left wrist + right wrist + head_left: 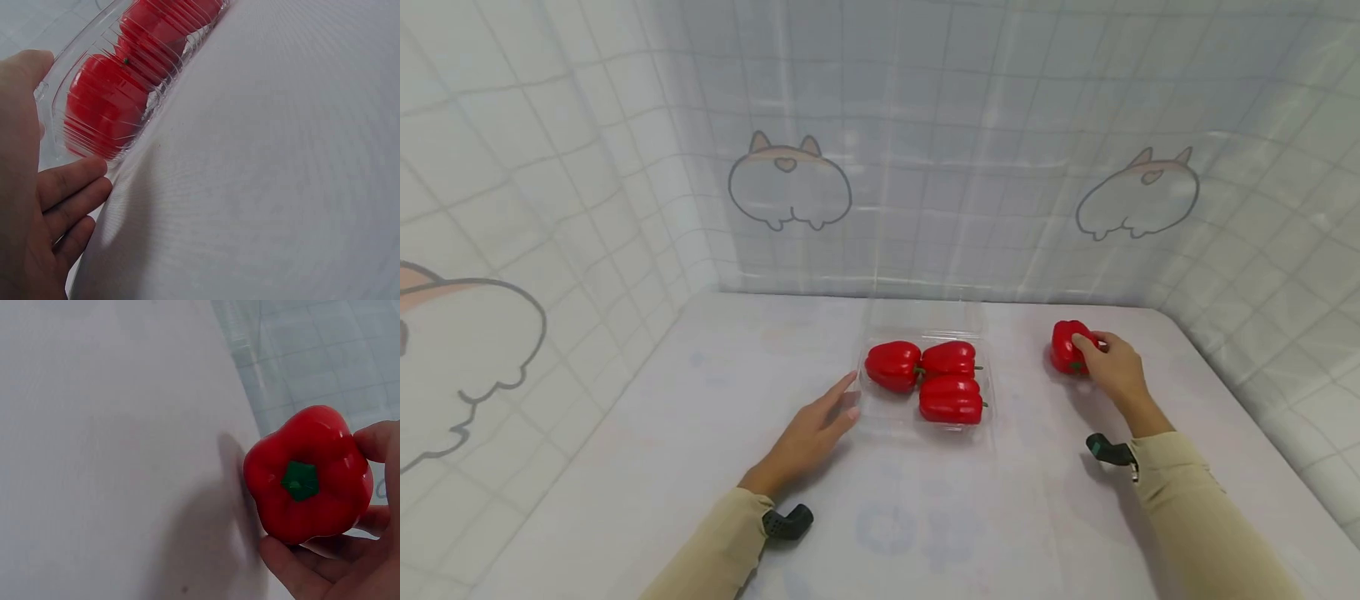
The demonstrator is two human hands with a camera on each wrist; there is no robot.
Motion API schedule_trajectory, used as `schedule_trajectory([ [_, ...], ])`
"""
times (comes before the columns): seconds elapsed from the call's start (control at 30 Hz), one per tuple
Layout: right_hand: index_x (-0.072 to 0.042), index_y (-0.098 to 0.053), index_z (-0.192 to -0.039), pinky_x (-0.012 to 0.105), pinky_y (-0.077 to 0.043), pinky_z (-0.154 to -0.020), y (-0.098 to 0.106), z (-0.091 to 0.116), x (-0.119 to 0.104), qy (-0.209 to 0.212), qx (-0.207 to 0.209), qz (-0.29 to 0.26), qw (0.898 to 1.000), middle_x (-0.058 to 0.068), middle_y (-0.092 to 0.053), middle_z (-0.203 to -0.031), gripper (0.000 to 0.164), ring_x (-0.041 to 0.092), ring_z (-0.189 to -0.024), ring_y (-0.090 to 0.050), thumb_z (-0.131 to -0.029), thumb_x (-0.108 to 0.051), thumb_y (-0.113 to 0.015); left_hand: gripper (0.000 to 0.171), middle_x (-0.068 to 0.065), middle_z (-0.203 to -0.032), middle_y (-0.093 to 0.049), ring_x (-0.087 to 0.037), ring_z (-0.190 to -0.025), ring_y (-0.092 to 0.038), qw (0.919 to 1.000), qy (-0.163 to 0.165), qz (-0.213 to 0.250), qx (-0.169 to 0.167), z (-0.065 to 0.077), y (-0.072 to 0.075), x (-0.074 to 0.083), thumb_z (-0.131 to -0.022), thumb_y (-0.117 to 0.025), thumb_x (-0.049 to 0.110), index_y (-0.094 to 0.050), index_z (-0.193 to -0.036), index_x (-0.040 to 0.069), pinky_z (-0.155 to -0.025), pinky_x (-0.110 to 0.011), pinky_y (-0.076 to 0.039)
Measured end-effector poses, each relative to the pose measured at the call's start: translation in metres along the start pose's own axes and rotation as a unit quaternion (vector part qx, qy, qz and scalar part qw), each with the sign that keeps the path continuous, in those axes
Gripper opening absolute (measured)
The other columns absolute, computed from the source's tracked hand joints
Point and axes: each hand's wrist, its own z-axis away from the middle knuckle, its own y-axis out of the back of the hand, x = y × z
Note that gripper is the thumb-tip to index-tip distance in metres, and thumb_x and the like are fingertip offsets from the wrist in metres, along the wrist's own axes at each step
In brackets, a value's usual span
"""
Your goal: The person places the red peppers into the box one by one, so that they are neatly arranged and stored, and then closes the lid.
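Your right hand (1116,371), right of centre in the head view, grips the held pepper (1063,343) between thumb and fingertips, its green stem (300,481) showing in the right wrist view. Whether it rests on the table (760,342) or hangs just above, you can't tell. Your left hand (808,433), lower left of centre, lies with fingers spread and fairly straight, the tips at the left edge of the clear box (880,412).

The glossy skin looks smooth, so expect the held pepper to be somewhat slippery; it is probably light, and may well be firm, hollow plastic. Take hold across the widest lobes, thumb opposite fingers, and leave the stem alone, as it could snap. The box seems thin and flexible, so a light touch on its rim is best; a hard squeeze would likely buckle it.

Count four peppers: one in your right hand and three in the box at mid-frame, the left pepper (891,367), the upper right pepper (947,358) and the lower right pepper (950,400). There is one box, its one lid (917,317) folded back toward the top. Three cartoon dogs (790,187) mark the curtain (955,167).
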Motion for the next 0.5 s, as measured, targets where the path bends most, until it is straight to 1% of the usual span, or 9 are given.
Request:
schedule_trajectory([
  [0.03,0.006,-0.027,-0.154,0.062,-0.044,-0.102,0.001,0.001,0.0,-0.001,-0.001,-0.013,1.0,0.034,-0.034,-0.15,0.082,0.052,-0.133,-0.035,-0.102,-0.056,-0.041,0.063,0.005,-0.146,-0.054,-0.021,-0.14,-0.043,1.0,0.001,0.001,0.0,0.0,-0.001,0.0,-0.103,-0.054,0.045,-0.025,-0.158,0.041,-0.113,-0.057,-0.032],
  [0.1,0.004,-0.025,-0.156,0.06,-0.043,-0.103,0.002,0.002,-0.001,-0.008,-0.014,-0.063,0.998,0.033,-0.03,-0.153,0.083,0.051,-0.136,-0.032,-0.101,-0.057,-0.043,0.063,0.005,-0.145,-0.054,-0.022,-0.14,-0.044,1.0,0.003,0.003,-0.001,-0.001,-0.002,0.0,-0.102,-0.054,0.044,-0.026,-0.158,0.041,-0.112,-0.058,-0.033],
  [0.13,0.002,-0.023,-0.156,0.059,-0.043,-0.104,0.003,0.002,-0.002,-0.011,-0.026,-0.092,0.995,0.032,-0.028,-0.155,0.084,0.05,-0.137,-0.031,-0.101,-0.057,-0.045,0.063,0.005,-0.145,-0.054,-0.022,-0.14,-0.044,1.0,0.003,0.002,-0.001,-0.001,-0.002,0.0,-0.103,-0.054,0.044,-0.026,-0.158,0.04,-0.112,-0.058,-0.033],
  [0.2,0.001,-0.02,-0.158,0.054,-0.043,-0.104,0.005,0.004,-0.006,-0.016,-0.052,-0.15,0.987,0.029,-0.025,-0.157,0.086,0.048,-0.139,-0.031,-0.1,-0.057,-0.047,0.063,0.005,-0.145,-0.055,-0.022,-0.139,-0.044,1.0,0.004,0.002,-0.001,-0.002,-0.003,0.0,-0.103,-0.054,0.043,-0.026,-0.158,0.04,-0.112,-0.058,-0.033],
  [0.23,0.0,-0.018,-0.158,0.051,-0.044,-0.104,0.007,0.005,-0.008,-0.019,-0.067,-0.179,0.981,0.028,-0.022,-0.159,0.087,0.047,-0.139,-0.03,-0.1,-0.057,-0.048,0.063,0.005,-0.145,-0.055,-0.022,-0.139,-0.045,1.0,0.003,0.001,-0.001,-0.002,-0.003,-0.001,-0.103,-0.055,0.043,-0.026,-0.158,0.04,-0.112,-0.058,-0.034],
  [0.33,-0.003,-0.013,-0.16,0.045,-0.046,-0.102,0.009,0.01,-0.016,-0.029,-0.109,-0.266,0.957,0.022,-0.018,-0.162,0.088,0.042,-0.139,-0.03,-0.1,-0.054,-0.052,0.063,0.006,-0.145,-0.055,-0.022,-0.139,-0.045,1.0,0.004,-0.002,0.0,-0.003,-0.004,-0.002,-0.102,-0.055,0.044,-0.026,-0.158,0.041,-0.112,-0.058,-0.034],
  [0.4,-0.006,-0.012,-0.16,0.046,-0.046,-0.102,0.007,0.013,-0.022,-0.034,-0.125,-0.309,0.942,0.018,-0.017,-0.162,0.088,0.04,-0.138,-0.03,-0.099,-0.052,-0.056,0.063,0.007,-0.144,-0.055,-0.021,-0.139,-0.045,1.0,0.007,-0.005,0.003,-0.003,-0.004,-0.003,-0.102,-0.055,0.045,-0.026,-0.158,0.043,-0.111,-0.057,-0.035],
  [0.47,-0.008,-0.011,-0.161,0.049,-0.045,-0.103,0.005,0.015,-0.028,-0.038,-0.137,-0.343,0.929,0.015,-0.017,-0.161,0.089,0.037,-0.137,-0.031,-0.099,-0.049,-0.059,0.063,0.007,-0.144,-0.055,-0.021,-0.139,-0.045,0.9999,0.009,-0.006,0.004,-0.003,-0.003,-0.004,-0.102,-0.055,0.044,-0.026,-0.157,0.044,-0.111,-0.058,-0.035],
  [0.5,-0.008,-0.011,-0.161,0.051,-0.043,-0.105,0.003,0.016,-0.031,-0.037,-0.141,-0.355,0.924,0.015,-0.017,-0.161,0.089,0.037,-0.137,-0.032,-0.098,-0.048,-0.06,0.063,0.007,-0.144,-0.055,-0.021,-0.139,-0.045,0.9999,0.009,-0.007,0.005,-0.003,-0.003,-0.004,-0.102,-0.055,0.044,-0.026,-0.157,0.044,-0.111,-0.058,-0.035],
])
